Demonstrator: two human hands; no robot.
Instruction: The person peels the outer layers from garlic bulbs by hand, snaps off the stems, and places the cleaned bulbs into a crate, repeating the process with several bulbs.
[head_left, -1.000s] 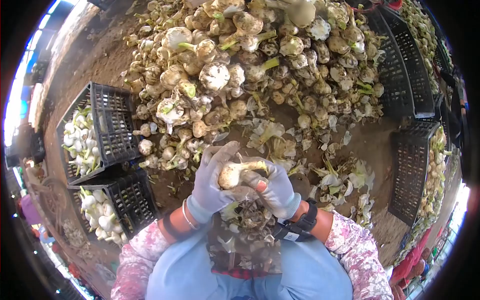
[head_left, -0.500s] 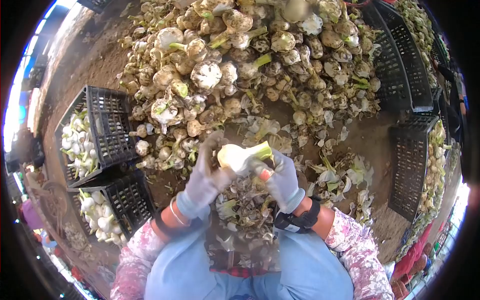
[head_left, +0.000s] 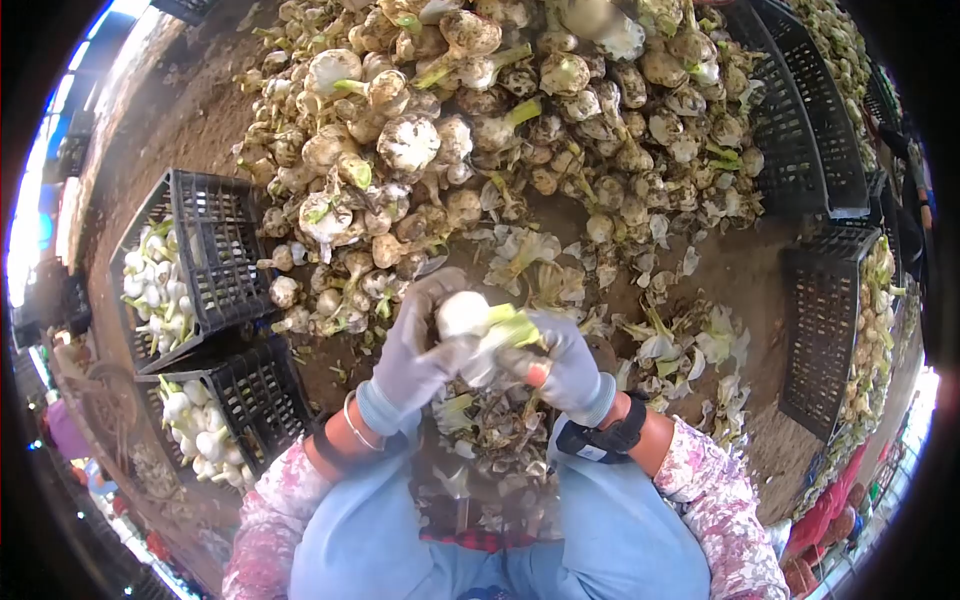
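A white garlic bulb (head_left: 463, 314) with a green stem is held between both gloved hands, above my lap. My left hand (head_left: 425, 335) curls around the bulb end from the left. On the stem side, my right hand (head_left: 562, 362) pinches the green stem and pale outer skin (head_left: 505, 335), which hangs partly loose from the bulb. Its fingertip shows a reddish-orange patch. Below the hands lies a heap of peeled garlic skins (head_left: 500, 415) on the ground between my knees.
A large pile of soil-stained garlic bulbs (head_left: 410, 145) spreads ahead. Black crates of cleaned white garlic (head_left: 215, 250) (head_left: 255, 405) stand at left. More black crates (head_left: 825, 330) line the right side, with garlic beyond. Loose skins (head_left: 715, 340) litter the ground at right.
The outer skin has come partly away from the bulb, showing a cleaner white surface. My right hand has pulled the skin and stem slightly down, and the left fingers have shifted around the bulb.
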